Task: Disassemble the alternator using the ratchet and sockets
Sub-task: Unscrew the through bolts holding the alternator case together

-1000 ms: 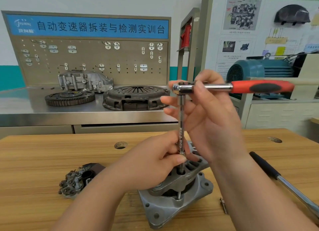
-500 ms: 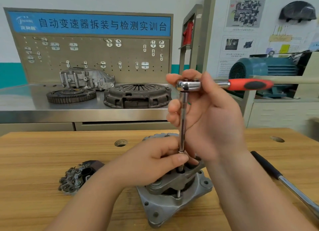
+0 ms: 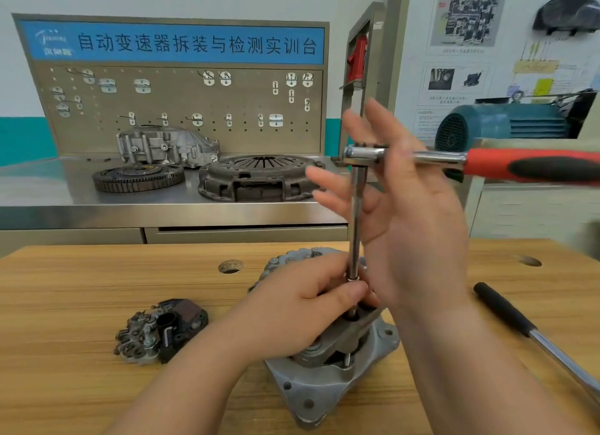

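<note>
Desk (image 3: 97, 304) carrying the alternator (image 3: 324, 392) at centre — partly stripped, housing halves not yet parted. Ratchet (image 3: 519, 165) on a long bar (image 3: 356, 223), apparently seated on a housing bolt. Removed part (image 3: 162, 330) lies left. Right hand (image 3: 415, 226) spread straight against the ratchet; left hand (image 3: 302, 311) pinches the bar's foot.

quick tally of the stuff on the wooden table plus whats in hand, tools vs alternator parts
tools: 2 (ratchet, black-handled bar)
alternator parts: 2 (alternator body, removed part)
total: 4
</note>
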Available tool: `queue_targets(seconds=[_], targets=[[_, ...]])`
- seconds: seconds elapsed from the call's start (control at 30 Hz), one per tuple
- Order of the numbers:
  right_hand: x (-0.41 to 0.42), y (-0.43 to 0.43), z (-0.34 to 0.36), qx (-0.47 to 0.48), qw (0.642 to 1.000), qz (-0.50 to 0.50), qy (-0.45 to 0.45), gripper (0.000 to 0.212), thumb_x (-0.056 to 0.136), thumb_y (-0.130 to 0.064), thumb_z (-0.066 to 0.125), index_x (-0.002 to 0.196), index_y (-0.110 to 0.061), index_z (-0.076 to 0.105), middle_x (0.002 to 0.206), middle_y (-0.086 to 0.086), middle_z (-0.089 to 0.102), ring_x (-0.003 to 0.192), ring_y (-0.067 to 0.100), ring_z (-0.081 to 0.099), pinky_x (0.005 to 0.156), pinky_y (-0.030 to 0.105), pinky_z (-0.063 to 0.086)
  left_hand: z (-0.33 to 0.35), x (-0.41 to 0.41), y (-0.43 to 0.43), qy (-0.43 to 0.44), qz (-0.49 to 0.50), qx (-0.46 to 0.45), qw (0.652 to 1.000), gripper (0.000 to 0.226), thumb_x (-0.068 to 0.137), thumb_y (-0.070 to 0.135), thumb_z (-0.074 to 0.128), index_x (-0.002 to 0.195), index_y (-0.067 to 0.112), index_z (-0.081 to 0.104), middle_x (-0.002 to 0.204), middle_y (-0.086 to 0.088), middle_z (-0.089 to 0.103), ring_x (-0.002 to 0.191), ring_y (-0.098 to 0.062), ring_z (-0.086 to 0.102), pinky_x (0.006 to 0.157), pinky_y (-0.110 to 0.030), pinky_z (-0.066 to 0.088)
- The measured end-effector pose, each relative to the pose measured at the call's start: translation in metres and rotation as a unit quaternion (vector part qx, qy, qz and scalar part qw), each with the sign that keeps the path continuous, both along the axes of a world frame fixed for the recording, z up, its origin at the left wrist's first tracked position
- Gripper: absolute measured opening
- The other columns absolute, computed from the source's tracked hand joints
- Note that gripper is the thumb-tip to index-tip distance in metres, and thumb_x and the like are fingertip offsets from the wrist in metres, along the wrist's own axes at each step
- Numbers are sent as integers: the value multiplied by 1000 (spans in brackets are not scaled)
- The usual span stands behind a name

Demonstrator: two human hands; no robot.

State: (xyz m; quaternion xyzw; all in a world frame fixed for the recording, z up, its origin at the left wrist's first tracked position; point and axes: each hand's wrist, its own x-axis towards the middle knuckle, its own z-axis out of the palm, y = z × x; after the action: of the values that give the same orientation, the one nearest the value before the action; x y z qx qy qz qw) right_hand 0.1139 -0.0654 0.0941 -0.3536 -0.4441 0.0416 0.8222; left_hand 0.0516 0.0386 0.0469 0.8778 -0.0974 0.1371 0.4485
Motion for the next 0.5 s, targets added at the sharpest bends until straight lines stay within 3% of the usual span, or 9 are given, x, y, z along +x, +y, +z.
queue_targets(seconds=[0.07,0.13,0.17,0.23,0.3,0.33,0.43,0.5], targets=[[3,-2,1,-13,989,124,79,41,91,-45,42,121,-22,58,110,-1,74,78,21,75,62,27,59,2,0,-2,-11,1,2,1000,19,91,31,46,99,35,62,94,22,71,95,3,64,87,-22,48],[3,-4,3,-21,986,142,82,42,90,-44,42,122,-22,58,107,1,75,77,18,74,61,26,59,3,0,-5,-23,8,15,1000,19,89,32,46,86,44,61,83,32,67,85,11,61,79,-12,45],[4,-3,2,-16,992,113,49,35,93,-41,45,120,-25,60,107,1,74,81,16,73,64,26,59,3,0,-6,-19,12,10,1000,20,88,33,47,84,45,62,83,31,68,86,10,63,82,-14,47],[5,-6,3,-10,995,-70,-71,19,94,-29,53,110,-32,63,108,0,74,89,3,69,75,23,57,1,2,-6,-4,22,-14,1000,16,87,35,49,89,39,65,91,23,73,95,-1,67,93,-36,52],[6,-6,1,-16,956,-223,-190,19,89,-26,59,103,-39,59,107,-1,73,92,-11,63,86,16,53,0,3,-6,2,30,-14,999,14,89,35,52,91,34,66,93,21,74,94,-2,68,93,-47,52],[7,-5,-1,-23,955,-224,-193,22,88,-30,57,106,-42,58,108,-6,72,96,-8,63,90,19,52,0,3,-6,1,32,-10,999,13,90,35,52,90,35,65,92,22,74,92,0,68,92,-48,52],[2,-3,1,-15,999,-9,-37,25,90,-42,58,115,-39,61,122,-11,68,105,18,69,91,32,55,1,1,-6,5,22,-21,1000,17,89,37,49,94,39,65,95,16,75,94,-10,69,92,-50,51],[5,-4,2,-11,994,98,47,39,89,-48,46,120,-28,60,120,-5,70,96,26,73,86,34,57,3,-1,-7,0,22,-4,1000,19,90,36,46,95,43,63,97,17,74,96,-10,68,92,-50,51]])
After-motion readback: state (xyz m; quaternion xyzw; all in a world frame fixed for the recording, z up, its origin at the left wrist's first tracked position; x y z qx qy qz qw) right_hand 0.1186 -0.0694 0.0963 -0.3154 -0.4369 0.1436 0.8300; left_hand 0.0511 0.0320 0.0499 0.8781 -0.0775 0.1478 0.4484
